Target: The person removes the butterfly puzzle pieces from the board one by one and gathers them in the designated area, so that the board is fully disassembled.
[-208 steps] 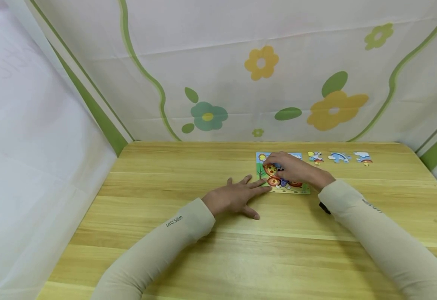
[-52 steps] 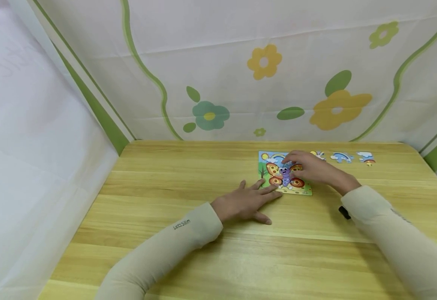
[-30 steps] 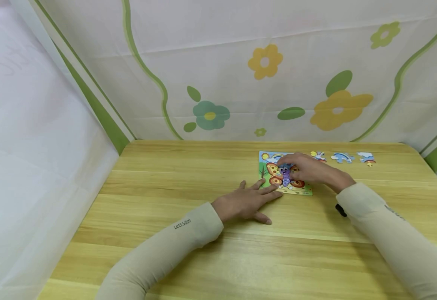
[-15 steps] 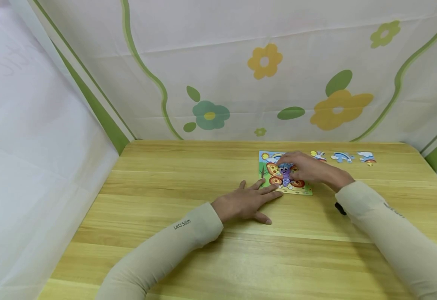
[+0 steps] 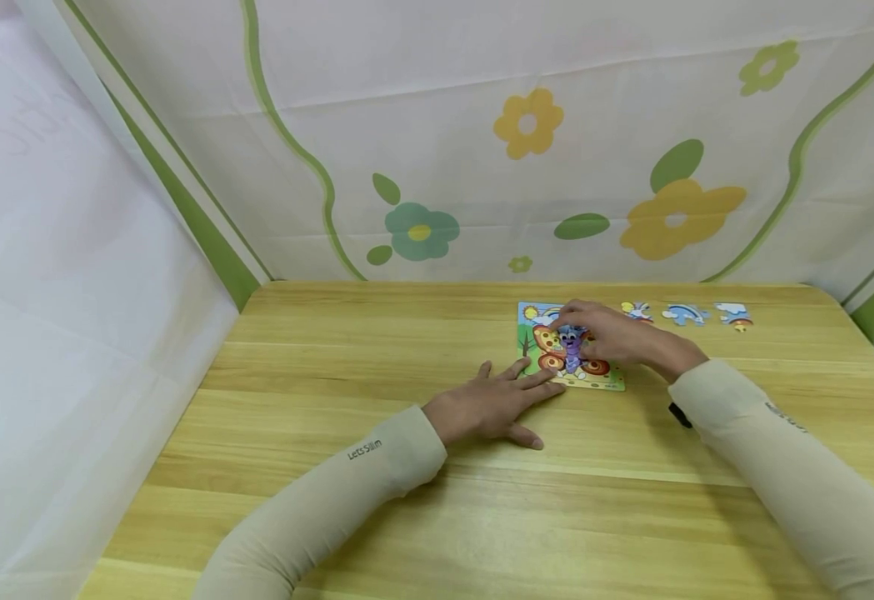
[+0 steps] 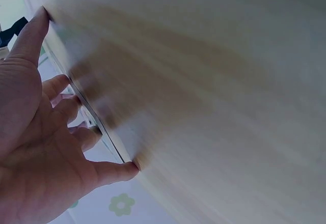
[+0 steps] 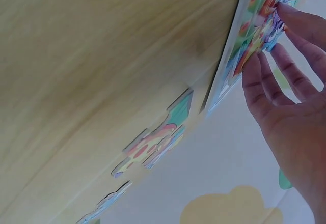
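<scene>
A jigsaw board point(image 5: 612, 384) with a butterfly picture lies near the back of the table. My left hand point(image 5: 487, 406) is spread palm down, its fingertips resting on the board's lower left corner and its thumb on the table. Over the board, my right hand point(image 5: 611, 333) pinches a puzzle piece point(image 5: 571, 335) showing the butterfly's blue and purple head. In the right wrist view, this puzzle piece point(image 7: 275, 33) sits between thumb and fingers at the board's surface; whether it lies flat in its place is hard to tell. The right hand hides the board's upper right.
Three loose puzzle pieces lie in a row right of the board: one with a balloon-like yellow patch point(image 5: 637, 312), a rainbow piece point(image 5: 684, 315) and a cloud piece point(image 5: 733, 314). Flower-printed white cloth point(image 5: 466, 167) stands behind the wooden table point(image 5: 347, 333).
Since 1.7 s ago my right hand has shifted left from the board's upper right to its middle. In the last second it moves only slightly. The left hand stays put.
</scene>
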A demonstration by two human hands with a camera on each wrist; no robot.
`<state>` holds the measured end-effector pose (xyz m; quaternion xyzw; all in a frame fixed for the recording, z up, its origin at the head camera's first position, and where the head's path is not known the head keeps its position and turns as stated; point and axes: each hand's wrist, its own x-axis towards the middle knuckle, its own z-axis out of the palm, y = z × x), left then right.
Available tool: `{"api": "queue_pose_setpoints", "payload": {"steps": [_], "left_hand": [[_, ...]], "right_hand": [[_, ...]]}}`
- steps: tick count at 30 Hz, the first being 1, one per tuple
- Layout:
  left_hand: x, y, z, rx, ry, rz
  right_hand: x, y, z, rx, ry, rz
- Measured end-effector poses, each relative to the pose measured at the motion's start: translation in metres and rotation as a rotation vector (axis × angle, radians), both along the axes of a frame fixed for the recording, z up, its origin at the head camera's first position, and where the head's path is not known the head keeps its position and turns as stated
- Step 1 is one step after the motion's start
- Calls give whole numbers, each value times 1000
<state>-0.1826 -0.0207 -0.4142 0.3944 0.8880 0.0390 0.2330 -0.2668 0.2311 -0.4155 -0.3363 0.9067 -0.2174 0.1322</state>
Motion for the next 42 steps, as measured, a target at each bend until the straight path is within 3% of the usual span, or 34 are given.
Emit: {"api": "queue_pose_setpoints", "payload": {"steps": [42], "left_hand": [[1,0,0,4,-9,7]], "right_hand": [[-4,-6,4,79,-1,9]]}}
